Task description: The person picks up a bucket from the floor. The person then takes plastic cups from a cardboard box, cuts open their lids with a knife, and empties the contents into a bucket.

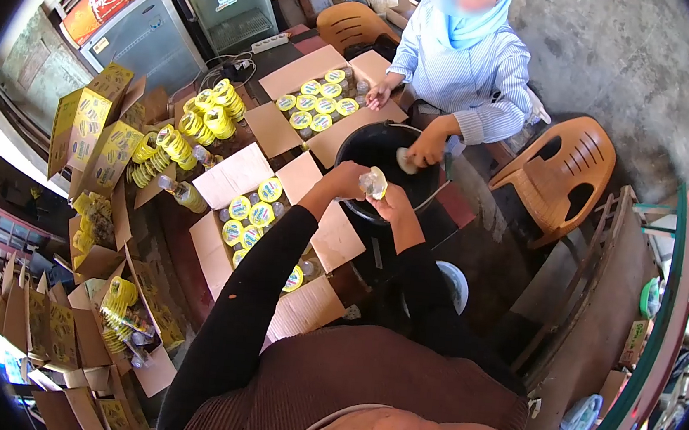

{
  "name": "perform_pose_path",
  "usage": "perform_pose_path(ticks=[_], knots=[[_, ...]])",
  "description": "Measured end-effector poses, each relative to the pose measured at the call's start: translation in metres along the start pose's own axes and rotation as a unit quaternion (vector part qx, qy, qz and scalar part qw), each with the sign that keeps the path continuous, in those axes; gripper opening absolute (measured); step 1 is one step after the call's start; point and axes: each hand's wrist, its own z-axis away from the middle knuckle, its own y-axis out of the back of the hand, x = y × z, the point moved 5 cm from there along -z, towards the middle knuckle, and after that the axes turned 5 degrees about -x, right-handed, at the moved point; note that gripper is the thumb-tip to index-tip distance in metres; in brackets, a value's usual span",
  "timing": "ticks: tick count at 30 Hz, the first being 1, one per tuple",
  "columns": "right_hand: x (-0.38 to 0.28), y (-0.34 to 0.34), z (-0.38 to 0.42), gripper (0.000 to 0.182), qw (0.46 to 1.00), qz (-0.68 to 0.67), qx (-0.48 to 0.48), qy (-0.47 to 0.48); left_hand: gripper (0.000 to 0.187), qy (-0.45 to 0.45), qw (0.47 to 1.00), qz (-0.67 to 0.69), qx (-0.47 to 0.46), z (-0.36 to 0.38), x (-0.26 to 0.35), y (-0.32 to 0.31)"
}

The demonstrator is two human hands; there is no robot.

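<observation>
Over the near rim of a black bucket (pixel 347 151), my two hands meet around a small clear plastic cup (pixel 374 184) with a yellowish edge. My left hand (pixel 346 182) grips it from the left side. From below and the right, my right hand (pixel 396 206) has its fingers closed on the same cup. Its contents are too small to make out. Across the bucket, a co-worker's hand (pixel 428 147) holds another small pale cup (pixel 406 161) over the opening. The co-worker's other hand (pixel 379 96) is near an open carton (pixel 276 130).
Yellow-lidded cups (pixel 260 213) fill a nearer open carton (pixel 232 175), left of my arms. Stacked yellow-rimmed cups (pixel 221 120) lie farther left, beside more cardboard boxes (pixel 91 137). A brown plastic chair (pixel 564 174) stands right, and a pale basin (pixel 455 288) sits below my right arm.
</observation>
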Motion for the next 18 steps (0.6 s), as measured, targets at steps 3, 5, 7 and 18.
perform_pose_path(ticks=[3, 5, 7, 18], knots=[[0.003, 0.007, -0.003, 0.022, 0.997, -0.056, 0.048, -0.004, 0.063, 0.005, 1.0, 0.018, 0.013, 0.008, 0.008, 0.006], [0.006, 0.01, -0.009, 0.022, 0.997, -0.069, 0.028, -0.007, 0.065, 0.016, 0.999, -0.023, 0.044, 0.014, 0.014, 0.008], [0.007, 0.016, -0.015, 0.019, 0.997, -0.079, 0.009, 0.002, 0.067, 0.029, 0.995, -0.076, 0.063, 0.013, 0.018, 0.009], [-0.001, -0.004, 0.0, 0.013, 0.992, -0.109, 0.055, 0.023, 0.037, 0.032, 0.977, -0.174, 0.121, 0.009, 0.044, 0.037]])
